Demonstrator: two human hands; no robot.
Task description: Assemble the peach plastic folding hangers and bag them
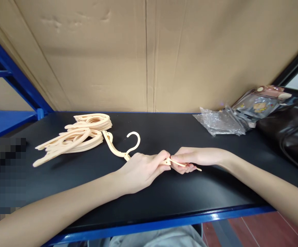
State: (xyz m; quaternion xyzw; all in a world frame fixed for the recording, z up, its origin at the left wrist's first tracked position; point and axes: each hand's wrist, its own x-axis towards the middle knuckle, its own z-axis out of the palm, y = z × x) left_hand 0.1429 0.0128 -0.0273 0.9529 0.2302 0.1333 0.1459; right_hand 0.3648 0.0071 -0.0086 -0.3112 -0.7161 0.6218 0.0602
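Note:
A cream plastic clothes hanger (pixel 126 156) is held low over the black table, its curved hook and one arm pointing away to the left. My left hand (pixel 141 171) is closed around its other arm, which it mostly covers. At that arm's end, a small holed tip shows between thumb and finger. My right hand (pixel 194 156) meets the left there, thumb and fingers pinched on a cream piece with thin prongs (pixel 179 164). Whether this piece is joined to the hanger cannot be made out.
Stacked cream hanger parts (pixel 74 142) lie at the left of the black table (pixel 149 192). Clear plastic packaging (pixel 218 121) and a dark leather-like bag (pixel 290 127) are at the right. Cardboard (pixel 149 61) stands behind; a blue frame (pixel 17 79) rises at left.

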